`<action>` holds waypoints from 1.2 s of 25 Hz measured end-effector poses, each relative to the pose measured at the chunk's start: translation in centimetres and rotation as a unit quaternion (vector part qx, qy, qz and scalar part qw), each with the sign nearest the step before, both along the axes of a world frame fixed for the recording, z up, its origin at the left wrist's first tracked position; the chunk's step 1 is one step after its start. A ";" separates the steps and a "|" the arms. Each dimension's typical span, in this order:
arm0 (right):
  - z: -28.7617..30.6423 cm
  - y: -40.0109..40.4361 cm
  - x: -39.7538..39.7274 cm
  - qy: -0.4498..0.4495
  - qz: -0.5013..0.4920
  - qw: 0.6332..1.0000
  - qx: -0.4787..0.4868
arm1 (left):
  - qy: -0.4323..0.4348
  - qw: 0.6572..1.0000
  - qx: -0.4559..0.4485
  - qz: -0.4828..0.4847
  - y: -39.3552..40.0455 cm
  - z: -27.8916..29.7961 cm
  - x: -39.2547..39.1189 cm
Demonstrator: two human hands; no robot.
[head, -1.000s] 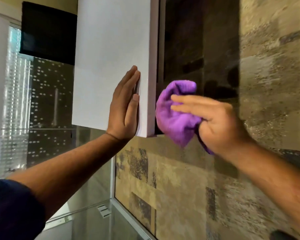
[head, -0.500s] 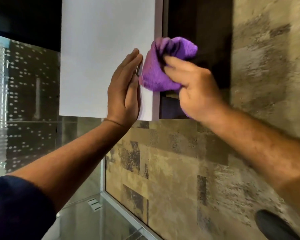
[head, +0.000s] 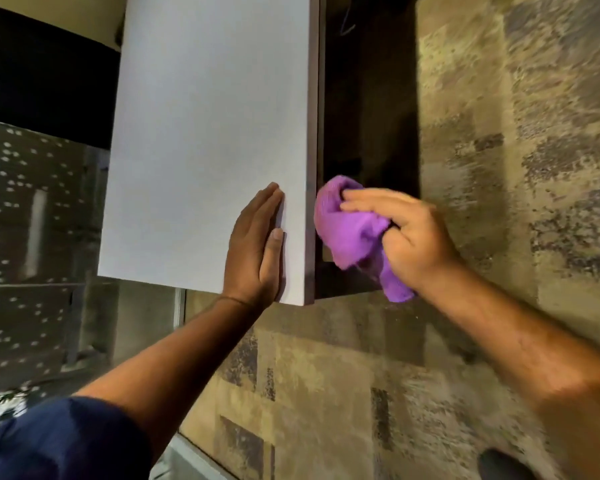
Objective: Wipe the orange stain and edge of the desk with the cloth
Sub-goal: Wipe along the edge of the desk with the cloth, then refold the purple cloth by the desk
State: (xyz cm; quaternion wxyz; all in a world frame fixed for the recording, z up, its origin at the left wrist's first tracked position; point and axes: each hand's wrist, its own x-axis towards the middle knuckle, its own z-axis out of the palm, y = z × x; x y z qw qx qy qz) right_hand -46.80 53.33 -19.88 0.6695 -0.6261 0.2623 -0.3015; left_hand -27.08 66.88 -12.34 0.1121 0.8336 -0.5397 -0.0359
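Note:
The white desk top fills the upper middle of the head view, and its thin edge runs down the right side. My left hand lies flat on the white surface near the corner, fingers together. My right hand grips a bunched purple cloth and presses it against the desk's edge, just right of my left hand. No orange stain shows.
Under the desk the space beside the edge is dark. Patterned brown and grey carpet covers the right and bottom. A glass wall with dot markings stands at the left. A dark shoe tip shows at the bottom right.
My right hand has slid the cloth back along the desk's edge, towards the near corner. My left hand has stayed flat on the white top.

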 end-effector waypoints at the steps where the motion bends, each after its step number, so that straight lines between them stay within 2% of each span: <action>1: 1.0 -1.8 1.4 -0.009 -0.041 0.999 0.020 | 0.001 1.000 0.002 0.006 -0.1 0.1 0.0; 4: 3.1 -6.1 6.5 0.014 -0.071 0.997 0.015 | 0.007 1.000 0.009 0.013 -0.2 0.2 0.0; 6: 3.6 -5.5 9.0 0.052 -0.007 0.998 -0.020 | 0.003 1.000 0.009 0.009 -0.2 0.1 0.1; 8: 3.3 -2.6 9.3 0.067 0.032 0.997 -0.013 | 0.006 1.000 -0.002 0.007 -0.2 0.1 0.4; 13: 0.2 5.3 3.0 0.069 0.073 0.987 -0.127 | 0.013 1.000 -0.005 -0.012 -0.1 -0.1 1.0; 16: 0.6 6.9 -1.8 0.092 0.167 0.977 -0.096 | -0.051 0.996 0.066 0.018 -0.2 1.0 -0.4; 18: 2.6 6.6 -4.7 0.125 0.178 0.975 -0.037 | -0.056 0.988 0.142 0.035 -1.2 2.9 -1.6; 20: 5.3 5.6 -7.0 0.147 0.133 0.979 0.048 | 0.009 0.975 0.214 0.061 -2.7 5.6 -3.0; 22: 8.7 4.1 -8.6 0.145 0.072 0.980 0.118 | 0.115 0.962 0.231 0.092 -3.5 8.3 -5.9; 25: 14.9 1.9 -10.8 0.094 0.008 0.968 0.234 | 0.207 0.954 0.161 0.145 -1.6 10.4 -12.8; 27: 18.3 0.1 -12.4 0.061 -0.016 0.953 0.297 | 0.281 0.936 0.066 0.202 -0.6 11.6 -16.8; 29: 21.0 -1.5 -13.9 0.023 -0.019 0.940 0.339 | 0.386 0.875 -0.050 0.286 -0.9 13.2 -19.7; 30: 22.5 -2.3 -14.6 0.007 -0.014 0.934 0.357 | 0.455 0.823 -0.097 0.325 -1.7 14.6 -20.9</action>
